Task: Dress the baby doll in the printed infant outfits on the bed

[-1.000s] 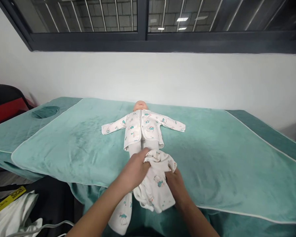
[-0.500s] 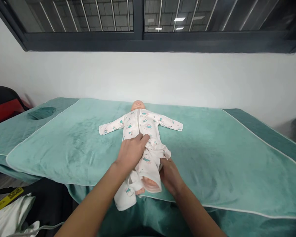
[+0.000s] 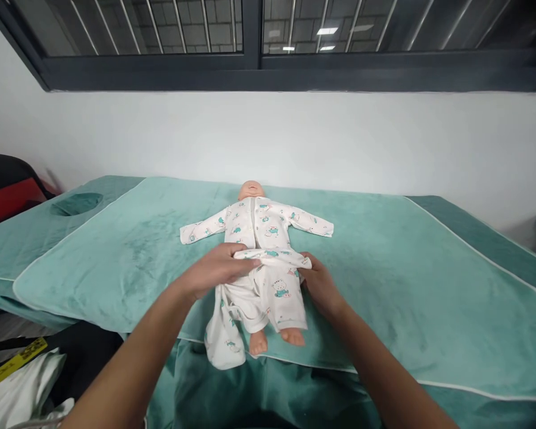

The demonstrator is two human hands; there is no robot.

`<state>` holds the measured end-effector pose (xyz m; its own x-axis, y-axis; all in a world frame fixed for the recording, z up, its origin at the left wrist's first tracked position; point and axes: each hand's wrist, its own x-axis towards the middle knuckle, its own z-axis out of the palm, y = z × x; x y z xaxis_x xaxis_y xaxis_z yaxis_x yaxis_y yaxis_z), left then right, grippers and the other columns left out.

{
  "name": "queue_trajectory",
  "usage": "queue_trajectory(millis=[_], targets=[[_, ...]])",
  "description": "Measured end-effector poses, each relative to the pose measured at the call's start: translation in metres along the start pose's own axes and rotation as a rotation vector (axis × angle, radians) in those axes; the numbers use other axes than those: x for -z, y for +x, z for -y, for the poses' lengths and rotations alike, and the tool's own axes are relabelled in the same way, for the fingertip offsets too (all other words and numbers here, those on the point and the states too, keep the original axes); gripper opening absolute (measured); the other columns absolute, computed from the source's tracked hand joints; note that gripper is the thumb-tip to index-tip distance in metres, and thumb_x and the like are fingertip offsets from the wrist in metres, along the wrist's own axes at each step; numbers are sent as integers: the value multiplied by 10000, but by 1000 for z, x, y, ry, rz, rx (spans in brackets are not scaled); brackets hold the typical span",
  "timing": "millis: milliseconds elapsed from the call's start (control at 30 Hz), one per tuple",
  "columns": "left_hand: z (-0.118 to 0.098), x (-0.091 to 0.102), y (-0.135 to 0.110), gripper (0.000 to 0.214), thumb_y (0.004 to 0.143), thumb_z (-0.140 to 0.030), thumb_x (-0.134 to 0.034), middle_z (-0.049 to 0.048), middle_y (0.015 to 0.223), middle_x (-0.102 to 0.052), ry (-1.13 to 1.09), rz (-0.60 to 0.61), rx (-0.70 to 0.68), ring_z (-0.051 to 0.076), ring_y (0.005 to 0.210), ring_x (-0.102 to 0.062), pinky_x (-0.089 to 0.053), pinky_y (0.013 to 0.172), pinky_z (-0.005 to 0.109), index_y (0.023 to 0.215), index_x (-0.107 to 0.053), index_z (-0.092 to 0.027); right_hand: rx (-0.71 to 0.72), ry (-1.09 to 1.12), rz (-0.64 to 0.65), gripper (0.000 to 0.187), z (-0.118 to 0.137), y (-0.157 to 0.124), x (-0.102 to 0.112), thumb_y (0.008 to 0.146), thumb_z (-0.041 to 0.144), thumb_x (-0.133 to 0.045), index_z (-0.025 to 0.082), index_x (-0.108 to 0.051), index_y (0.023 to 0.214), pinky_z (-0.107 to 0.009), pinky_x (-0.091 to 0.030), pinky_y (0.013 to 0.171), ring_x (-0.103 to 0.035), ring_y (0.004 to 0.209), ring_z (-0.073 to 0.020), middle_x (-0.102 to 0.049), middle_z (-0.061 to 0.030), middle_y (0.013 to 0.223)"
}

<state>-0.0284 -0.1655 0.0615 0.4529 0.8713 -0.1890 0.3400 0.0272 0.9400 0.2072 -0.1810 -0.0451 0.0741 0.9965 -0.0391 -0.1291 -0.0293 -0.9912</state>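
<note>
A baby doll (image 3: pixel 251 189) lies on its back, its head toward the wall. It wears a white printed long-sleeved top (image 3: pixel 271 220). White printed baby pants (image 3: pixel 280 292) cover its hips and the leg on the right; one pant leg (image 3: pixel 226 342) hangs loose to the left. Both bare feet (image 3: pixel 258 342) show at the bottom. My left hand (image 3: pixel 226 264) is closed on the left side of the pants' upper edge, thumb on top. My right hand (image 3: pixel 316 280) pinches the same edge at the right, its fingers partly hidden behind the cloth.
The doll lies on a green cloth-covered table (image 3: pixel 384 286) with a round hole (image 3: pixel 77 204) at its left end. A white wall and a dark window frame (image 3: pixel 250 77) stand behind. At lower left are a white cloth (image 3: pixel 22 381) and a yellow strip (image 3: pixel 13 363).
Both hands have moved up toward the doll's waist, drawing the pants' upper edge up and spreading it. The foot on the right now sticks out of its pant leg.
</note>
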Motion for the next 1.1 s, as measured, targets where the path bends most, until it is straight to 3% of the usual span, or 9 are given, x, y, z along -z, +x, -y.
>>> queue_trajectory(millis=[100, 200, 367, 500, 633, 800, 933, 1033, 1100], targets=[[0, 12, -11, 306, 811, -410, -692, -69, 545, -328, -321, 44, -18, 56, 462, -260, -207, 470, 220, 707, -532, -170, 8, -150, 63, 153, 9, 0, 5, 734, 271, -627, 169, -634, 848, -270, -407, 692, -528, 745, -154, -636, 8, 799], [4, 4, -10, 352, 852, -425, -651, -24, 613, -443, -446, 63, -86, 77, 549, -402, -321, 531, 215, 669, -526, -151, 47, -315, 88, 157, 21, -3, 3, 755, 266, -603, 176, -636, 879, -306, -417, 750, -542, 803, -179, -639, -3, 847], [-3, -13, -1, 337, 867, -460, -621, 35, 762, -608, -587, 52, -107, 132, 700, -551, -438, 644, 235, 809, -656, -129, 286, -376, 214, 414, 65, -20, -17, 835, 308, -614, 258, -557, 1242, -332, -403, 952, -513, 1139, -217, -554, -41, 1284], [-18, -17, -3, 345, 860, -460, -627, 58, 892, -672, -530, 76, -93, 173, 806, -597, -475, 731, 271, 992, -695, -149, 218, -444, 380, 325, 97, -20, -40, 814, 426, -671, 224, -641, 1066, -289, -437, 793, -563, 908, -184, -639, -9, 993], [-16, -9, -7, 353, 844, -489, -632, 42, 850, -652, -381, 38, -106, 177, 810, -589, -459, 729, 277, 926, -684, -149, 155, -413, 336, 351, 105, -5, -49, 761, 485, -702, 166, -572, 694, -232, -347, 581, -455, 643, -107, -510, 35, 678], [3, 1, -5, 343, 771, -458, -717, 21, 807, -600, -272, 124, -90, 159, 767, -561, -438, 691, 262, 834, -611, -137, -48, 38, 386, 333, 98, 3, -51, 702, 417, -768, 167, -582, 821, -232, -407, 594, -530, 641, -113, -581, 24, 738], [6, -9, 4, 329, 781, -427, -718, -10, 792, -577, -477, -71, -166, 111, 685, -536, -419, 637, 221, 885, -561, -157, -106, 167, 484, 358, 88, 6, -55, 743, 435, -750, 165, -614, 935, -226, -427, 601, -537, 623, -103, -599, 17, 734], [2, -23, 12, 341, 767, -451, -724, -42, 700, -544, -584, -242, -171, 90, 598, -498, -398, 570, 198, 822, -531, -175, -142, -107, 708, 337, 83, 7, -55, 743, 451, -751, 140, -649, 826, -227, -417, 575, -496, 565, -94, -579, 21, 635], [2, -29, 15, 353, 764, -475, -719, -55, 651, -521, -573, -311, -172, 82, 560, -472, -385, 543, 190, 780, -530, -177, -162, -285, 765, 334, 80, 6, -54, 706, 431, -787, 136, -678, 816, -243, -448, 616, -554, 631, -123, -629, -2, 679]])
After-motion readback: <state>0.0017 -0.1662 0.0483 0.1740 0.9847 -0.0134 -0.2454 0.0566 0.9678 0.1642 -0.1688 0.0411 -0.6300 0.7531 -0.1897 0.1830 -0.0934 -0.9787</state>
